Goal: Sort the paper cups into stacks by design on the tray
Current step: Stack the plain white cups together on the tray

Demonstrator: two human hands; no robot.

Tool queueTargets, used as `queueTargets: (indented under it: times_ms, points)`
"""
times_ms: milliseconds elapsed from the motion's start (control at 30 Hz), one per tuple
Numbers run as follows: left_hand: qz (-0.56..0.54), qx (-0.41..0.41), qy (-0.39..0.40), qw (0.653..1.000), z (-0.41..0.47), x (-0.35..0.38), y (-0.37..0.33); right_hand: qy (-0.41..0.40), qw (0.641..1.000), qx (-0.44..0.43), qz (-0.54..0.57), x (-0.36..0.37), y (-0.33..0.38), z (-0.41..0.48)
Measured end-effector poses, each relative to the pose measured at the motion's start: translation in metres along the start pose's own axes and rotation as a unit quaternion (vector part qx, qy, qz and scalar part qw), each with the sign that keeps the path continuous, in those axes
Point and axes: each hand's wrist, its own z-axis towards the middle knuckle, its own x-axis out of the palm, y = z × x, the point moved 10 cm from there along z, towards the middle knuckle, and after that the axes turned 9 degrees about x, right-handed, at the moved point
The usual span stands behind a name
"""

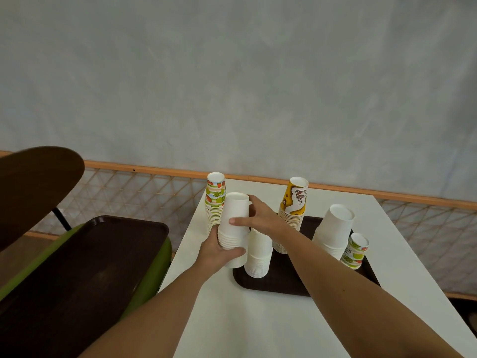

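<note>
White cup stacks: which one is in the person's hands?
The leftmost white stack: the left hand grips its base, the right hand grips it higher up. The middle white stack and right white stack stand unheld on the tray.

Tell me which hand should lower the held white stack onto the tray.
Left, probably. The left hand grips the held white stack round its base, bearing it; the right hand only steadies its upper part.
</note>
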Motion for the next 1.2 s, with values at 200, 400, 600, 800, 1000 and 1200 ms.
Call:
queueTargets:
  times_ms: [200, 400, 600, 800, 1000, 1200]
  points:
    - [-0.007, 0.003, -0.008, 1.000, -0.003, -0.004, -0.007, 0.035, 0.999, 0.009, 0.015, 0.011, 0.004, -0.004]
    - [-0.017, 0.006, -0.012, 1.000, -0.006, -0.004, -0.012, 0.011, 0.999, -0.001, 0.048, 0.001, 0.006, -0.009]
    - [-0.006, 0.017, 0.001, 1.000, -0.008, -0.001, -0.018, -0.009, 0.997, -0.010, 0.076, -0.011, 0.012, -0.013]
    - [-0.004, 0.007, 0.006, 1.000, -0.015, 0.001, -0.010, -0.019, 0.994, -0.015, 0.106, -0.026, 0.022, -0.016]
    - [-0.013, -0.007, -0.001, 1.000, -0.016, -0.002, -0.003, -0.063, 0.983, -0.036, 0.169, -0.048, 0.034, -0.019]
    - [-0.018, -0.034, -0.015, 0.999, -0.018, -0.009, 0.012, -0.149, 0.969, -0.039, 0.195, -0.082, 0.027, -0.019]
